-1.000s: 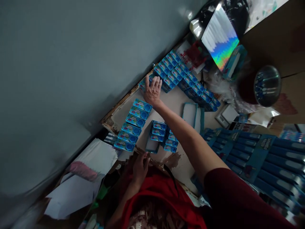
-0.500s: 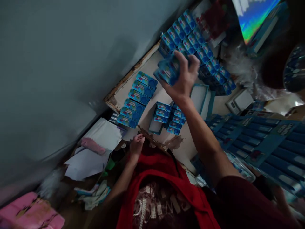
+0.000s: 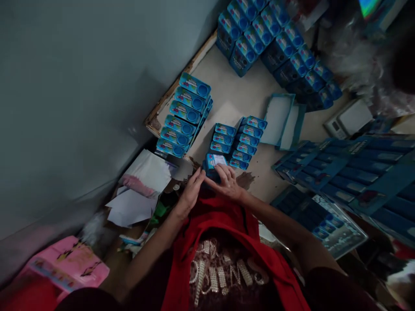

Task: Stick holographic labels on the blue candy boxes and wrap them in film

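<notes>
At the table's near edge, my right hand [image 3: 228,182] is closed on a small blue box [image 3: 212,159] with a white patch on its top face. My left hand [image 3: 193,189] presses its straight fingers against the near left side of the same box, fingertips close to the right thumb. Just beyond stand two short rows of blue boxes, the left row [image 3: 223,139] and the right row [image 3: 250,139]. Another row of printed blue boxes [image 3: 184,116] lines the table's left side. The box's underside is hidden by my fingers.
Stacked blue boxes [image 3: 256,39] fill the far side. Two shallow blue trays [image 3: 279,119] and a white scale [image 3: 348,116] lie to the right, near large blue cartons [image 3: 350,172]. Papers [image 3: 139,190] and a pink box [image 3: 73,263] are at left, beside the wall [image 3: 81,86].
My right hand has come back from the far part of the table to its near edge with blue boxes. My left hand has moved up to meet it. The view has shifted.
</notes>
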The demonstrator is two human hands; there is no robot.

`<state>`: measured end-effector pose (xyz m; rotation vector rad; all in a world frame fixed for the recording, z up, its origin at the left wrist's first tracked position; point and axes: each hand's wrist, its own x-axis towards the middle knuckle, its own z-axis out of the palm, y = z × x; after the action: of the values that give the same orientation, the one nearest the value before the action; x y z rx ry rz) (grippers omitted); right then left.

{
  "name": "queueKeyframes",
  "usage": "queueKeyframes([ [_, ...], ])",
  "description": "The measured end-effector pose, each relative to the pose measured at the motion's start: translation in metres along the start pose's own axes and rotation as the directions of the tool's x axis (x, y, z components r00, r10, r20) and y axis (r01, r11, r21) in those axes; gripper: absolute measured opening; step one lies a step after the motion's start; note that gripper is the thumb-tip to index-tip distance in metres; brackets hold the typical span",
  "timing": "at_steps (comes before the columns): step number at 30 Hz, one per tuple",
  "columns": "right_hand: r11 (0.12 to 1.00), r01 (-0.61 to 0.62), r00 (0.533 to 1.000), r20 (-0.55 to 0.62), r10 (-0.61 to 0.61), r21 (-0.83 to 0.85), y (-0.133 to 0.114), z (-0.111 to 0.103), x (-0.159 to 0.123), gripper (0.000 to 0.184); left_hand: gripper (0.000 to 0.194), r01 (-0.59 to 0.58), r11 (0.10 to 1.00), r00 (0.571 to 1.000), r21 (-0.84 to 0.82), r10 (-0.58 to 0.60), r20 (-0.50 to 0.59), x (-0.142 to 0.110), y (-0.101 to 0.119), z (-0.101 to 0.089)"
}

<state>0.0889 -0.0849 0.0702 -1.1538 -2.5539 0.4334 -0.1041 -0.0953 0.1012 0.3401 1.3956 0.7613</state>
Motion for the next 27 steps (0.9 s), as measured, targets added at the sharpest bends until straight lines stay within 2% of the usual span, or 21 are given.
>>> queueKeyframes([
  [2, 1.000, -0.002, 0.998, 0.063, 0.002, -0.005, 0.012, 0.012, -0.003, 0.044, 0.065, 0.007, 1.000, 1.000, -0.017, -0.008, -0.021, 0.009, -0.005, 0.007],
  [5, 0.999, -0.043, 0.996, 0.082, 0.046, -0.032, 0.026, 0.021, -0.005, 0.042, 0.066, -0.031, 0.999, 0.998, -0.012, 0.031, -0.047, 0.018, -0.011, 0.015],
  [10, 0.998, 0.018, 0.994, -0.110, -0.024, -0.060, 0.033, 0.030, -0.003, 0.052, 0.064, -0.090, 0.995, 0.994, 0.038, 0.093, -0.062, 0.031, -0.017, 0.022],
  [12, 0.997, 0.016, 0.992, -0.122, -0.026, -0.080, 0.031, 0.032, -0.002, 0.055, 0.061, -0.108, 0.992, 0.990, 0.072, 0.114, -0.084, 0.035, -0.018, 0.022],
  [16, 0.998, -0.020, 1.000, -0.025, 0.019, -0.051, 0.027, 0.033, 0.007, 0.048, 0.061, -0.106, 0.994, 0.992, -0.008, 0.105, -0.075, 0.036, -0.018, 0.019],
  [20, 1.000, 0.018, 0.997, 0.080, -0.019, 0.015, 0.031, 0.035, 0.017, 0.037, 0.068, -0.143, 0.987, 0.987, -0.072, 0.138, -0.079, 0.038, -0.018, 0.018],
  [23, 0.998, -0.034, 0.989, 0.145, 0.027, 0.046, 0.037, 0.036, 0.014, 0.035, 0.073, -0.169, 0.985, 0.984, 0.026, 0.170, -0.057, 0.041, -0.023, 0.022],
  [27, 0.978, -0.204, 0.965, 0.177, 0.193, 0.047, 0.038, 0.036, 0.000, 0.039, 0.076, -0.191, 0.966, 0.981, 0.175, 0.195, -0.010, 0.042, -0.025, 0.025],
])
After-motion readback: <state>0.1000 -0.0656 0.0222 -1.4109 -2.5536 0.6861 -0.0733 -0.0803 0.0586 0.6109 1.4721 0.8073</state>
